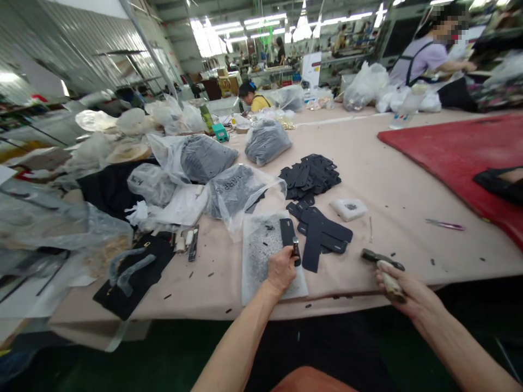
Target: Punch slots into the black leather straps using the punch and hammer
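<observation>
My left hand [281,269] is closed round a short metal punch [295,246], which stands upright over a dark rounded strip [287,231]. That strip lies on a white, speckled board [257,260] near the table's front edge. To the right, my right hand [408,291] grips the pale handle of a hammer [382,258], its dark head raised a little off to the right of the board. Several dark strips [324,231] overlap just right of the board, and a bigger heap of dark pieces [311,174] lies behind them.
A white block [348,208] and pink-handled tweezers [445,224] lie on the table [379,174]. Plastic bags [232,190] fill the left and back. A red sheet [461,158] covers the far right. Black fabric [134,272] lies front left. A person [423,57] is at the back right.
</observation>
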Demonstrator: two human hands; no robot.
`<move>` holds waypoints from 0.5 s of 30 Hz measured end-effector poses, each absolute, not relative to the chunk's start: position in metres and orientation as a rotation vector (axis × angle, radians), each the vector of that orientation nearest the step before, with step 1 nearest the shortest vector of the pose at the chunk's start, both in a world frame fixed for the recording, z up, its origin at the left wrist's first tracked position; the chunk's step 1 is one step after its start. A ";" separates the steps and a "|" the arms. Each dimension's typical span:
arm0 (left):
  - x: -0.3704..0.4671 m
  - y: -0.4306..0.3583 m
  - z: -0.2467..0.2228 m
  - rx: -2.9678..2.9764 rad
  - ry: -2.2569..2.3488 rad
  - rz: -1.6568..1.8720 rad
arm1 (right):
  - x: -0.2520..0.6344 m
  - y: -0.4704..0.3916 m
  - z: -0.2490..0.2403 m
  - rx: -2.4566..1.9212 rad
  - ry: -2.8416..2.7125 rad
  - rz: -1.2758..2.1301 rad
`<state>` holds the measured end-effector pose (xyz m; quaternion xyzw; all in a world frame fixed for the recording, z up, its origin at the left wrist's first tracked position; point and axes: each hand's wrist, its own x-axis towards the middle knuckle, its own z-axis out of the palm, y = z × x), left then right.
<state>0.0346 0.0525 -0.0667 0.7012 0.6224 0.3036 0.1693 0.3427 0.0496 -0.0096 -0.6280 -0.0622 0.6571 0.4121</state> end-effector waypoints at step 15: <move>0.034 0.053 -0.071 2.011 1.794 0.874 | 0.238 0.071 0.152 -1.143 -2.596 0.206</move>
